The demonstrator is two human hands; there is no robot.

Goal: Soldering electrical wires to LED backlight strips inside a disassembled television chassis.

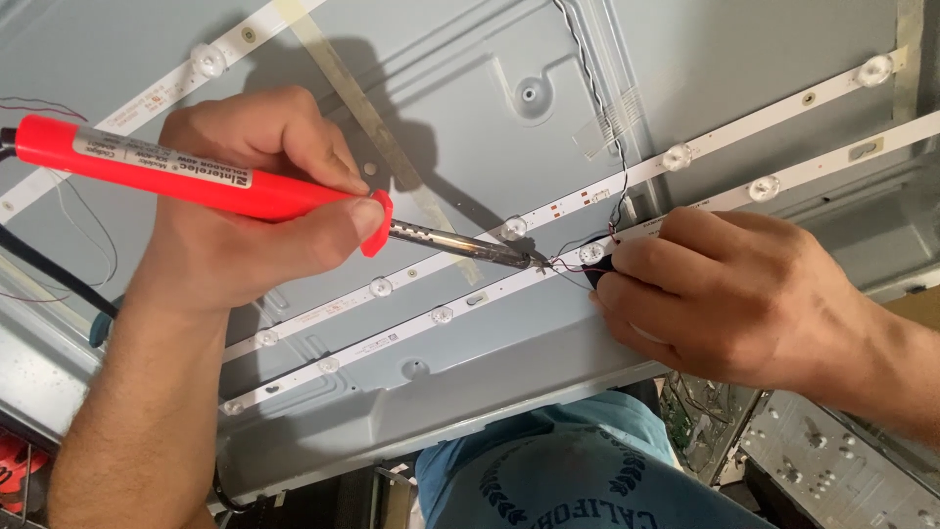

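Two hands at one solder joint, centre of frame

A red-handled soldering iron (196, 176) is gripped in the left hand (245, 196), fingers wrapped and thumb pressed against the flared guard. Its metal tip (524, 260) is set on the lower LED strip (392, 338), just right of centre. Thin wires (563, 264) are pinched against that strip by the right hand (725, 294), fingertips pressed together beside a clear lens (591, 253).

Risks judged: fingertips lie just beside the hot tip, so a slip could burn them. Lingering heat could lift the pad or cloud the lens. A twitch of the held wires could give a weak joint or bridge contacts. The black-and-white twisted wires (599, 108) from the upper frame run near the barrel.
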